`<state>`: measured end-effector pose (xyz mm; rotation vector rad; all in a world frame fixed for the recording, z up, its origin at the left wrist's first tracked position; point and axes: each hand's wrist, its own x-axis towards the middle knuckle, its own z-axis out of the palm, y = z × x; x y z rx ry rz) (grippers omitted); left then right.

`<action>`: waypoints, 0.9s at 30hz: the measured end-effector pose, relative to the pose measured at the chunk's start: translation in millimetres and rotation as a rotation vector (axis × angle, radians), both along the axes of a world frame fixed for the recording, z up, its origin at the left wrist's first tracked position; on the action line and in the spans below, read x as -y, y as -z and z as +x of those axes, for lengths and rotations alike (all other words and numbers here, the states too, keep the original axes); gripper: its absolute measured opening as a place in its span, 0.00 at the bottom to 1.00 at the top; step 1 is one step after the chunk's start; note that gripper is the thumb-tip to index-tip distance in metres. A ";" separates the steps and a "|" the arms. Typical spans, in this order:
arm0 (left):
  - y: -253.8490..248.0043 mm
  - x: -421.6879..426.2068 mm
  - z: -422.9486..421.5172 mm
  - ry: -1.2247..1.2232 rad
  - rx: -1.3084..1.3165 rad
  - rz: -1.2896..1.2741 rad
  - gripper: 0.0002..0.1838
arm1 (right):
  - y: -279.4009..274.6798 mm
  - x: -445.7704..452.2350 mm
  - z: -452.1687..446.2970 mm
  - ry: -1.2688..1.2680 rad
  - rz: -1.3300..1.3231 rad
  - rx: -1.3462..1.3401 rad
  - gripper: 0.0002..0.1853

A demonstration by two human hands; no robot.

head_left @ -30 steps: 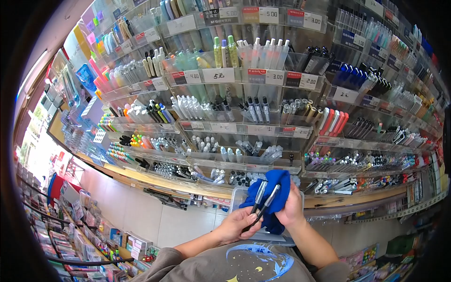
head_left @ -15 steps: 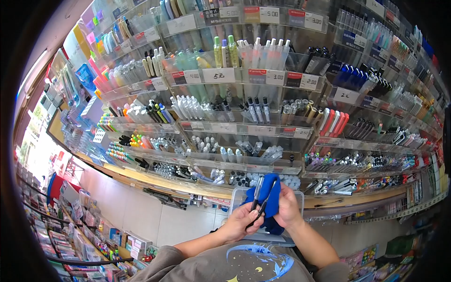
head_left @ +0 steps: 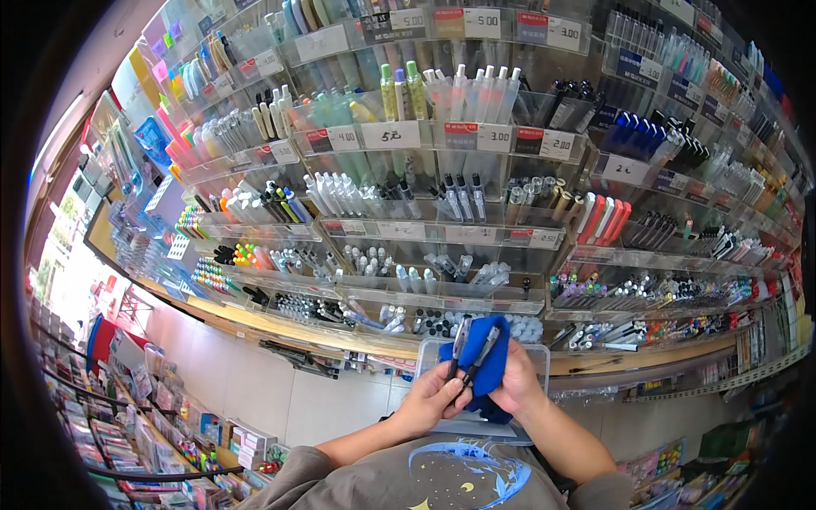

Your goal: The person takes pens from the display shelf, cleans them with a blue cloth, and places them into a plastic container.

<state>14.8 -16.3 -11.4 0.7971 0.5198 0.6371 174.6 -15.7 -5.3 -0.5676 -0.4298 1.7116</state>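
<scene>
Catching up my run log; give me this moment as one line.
left hand: grips two pens | right hand: holds blue cloth, behind pens | beneath hands: clear bin

The person wears a loose brown-grey fabric top (head_left: 365, 474) with 2 wide sleeves, the left sleeve (head_left: 299, 473) and the right sleeve (head_left: 607, 490), both plain and the same colour as the body. The front carries a curved, feathery bright-blue print (head_left: 463, 450), 1 small yellow crescent moon (head_left: 467, 487), 1 pointed yellow star (head_left: 420, 505) and tiny pale specks. The left hand (head_left: 432, 399) and right hand (head_left: 520, 384) are bare.
</scene>
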 end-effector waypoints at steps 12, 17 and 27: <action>-4.8 -6.2 -7.6 -0.313 -0.242 0.306 0.11 | 7.2 4.4 -3.5 0.034 0.103 0.237 0.11; -18.1 -17.6 -16.6 -0.238 -0.234 0.517 0.10 | 14.2 7.5 -4.8 -0.130 0.180 0.574 0.12; -23.6 -20.4 -5.0 -0.530 0.059 0.260 0.12 | 12.5 6.1 -18.8 -0.224 0.282 0.635 0.12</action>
